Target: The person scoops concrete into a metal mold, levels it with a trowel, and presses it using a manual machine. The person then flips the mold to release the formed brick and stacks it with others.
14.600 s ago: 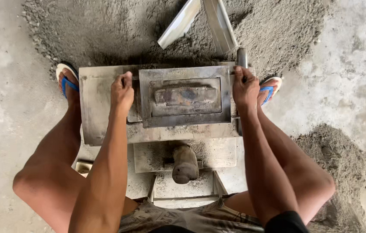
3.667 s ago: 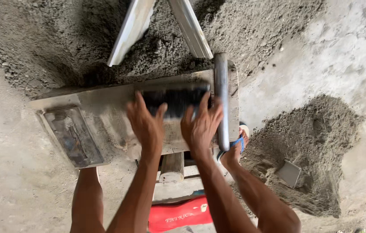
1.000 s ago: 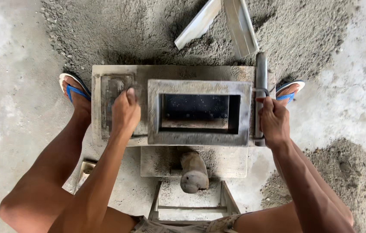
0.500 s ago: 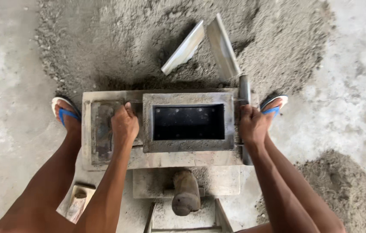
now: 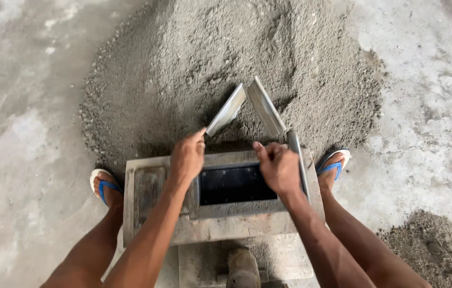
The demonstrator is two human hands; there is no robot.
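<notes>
Head view: our left hand (image 5: 186, 158) and right hand (image 5: 278, 167) are both open, fingers stretched toward the two metal scoop plates (image 5: 247, 111) stuck in the grey mix pile (image 5: 236, 64), gripping nothing. Risks: plate edges may nick fingertips; loose mix may slide and spill outside the mould (image 5: 235, 184). The mould sits between our feet, a steel frame with a dark, empty cavity and a dusty rim.

Concrete floor (image 5: 18, 160) bears a gravelly mix heap (image 5: 226, 58) and a metal press (image 5: 220, 229).
</notes>
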